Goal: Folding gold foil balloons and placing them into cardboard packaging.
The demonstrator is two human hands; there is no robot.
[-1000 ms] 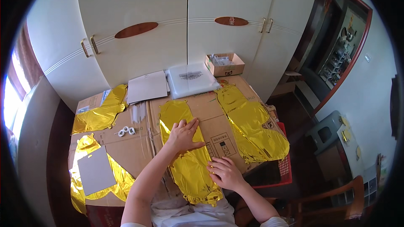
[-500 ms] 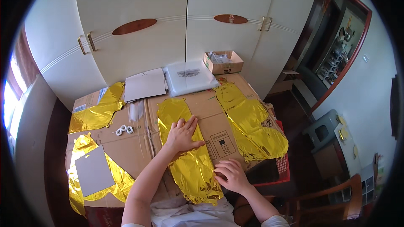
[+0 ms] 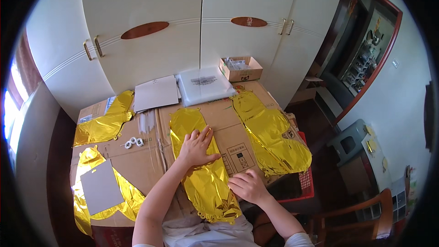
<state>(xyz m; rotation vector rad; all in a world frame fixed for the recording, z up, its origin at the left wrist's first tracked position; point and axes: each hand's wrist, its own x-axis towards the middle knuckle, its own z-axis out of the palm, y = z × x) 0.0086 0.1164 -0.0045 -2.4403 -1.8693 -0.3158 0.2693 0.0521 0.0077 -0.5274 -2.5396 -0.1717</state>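
Observation:
A flat gold foil balloon (image 3: 208, 196) lies lengthwise before me on the cardboard-covered table, its near end crumpled. My left hand (image 3: 196, 148) presses on its upper middle, palm down with the fingers stretched out. At the balloon's right edge, lower down, my right hand (image 3: 248, 186) has its fingers curled together and appears to pinch the foil; the fingertips are partly hidden. To the right lies a second gold foil balloon (image 3: 274, 132). On the left, a grey card (image 3: 101, 187) rests on another gold foil piece (image 3: 130, 194).
More gold foil (image 3: 103, 126) lies at the far left. Grey cards (image 3: 157, 93), a stack of clear plastic bags (image 3: 206, 87) and a small cardboard box (image 3: 241, 71) line the back. White straws (image 3: 147, 122) and white ribbon rolls (image 3: 133, 142) sit left of centre. A red crate (image 3: 307, 183) stands beyond the right edge.
My right hand has shifted slightly left and up along the balloon's edge, its fingers curling from a spread pose. My left hand stays pressed on the foil.

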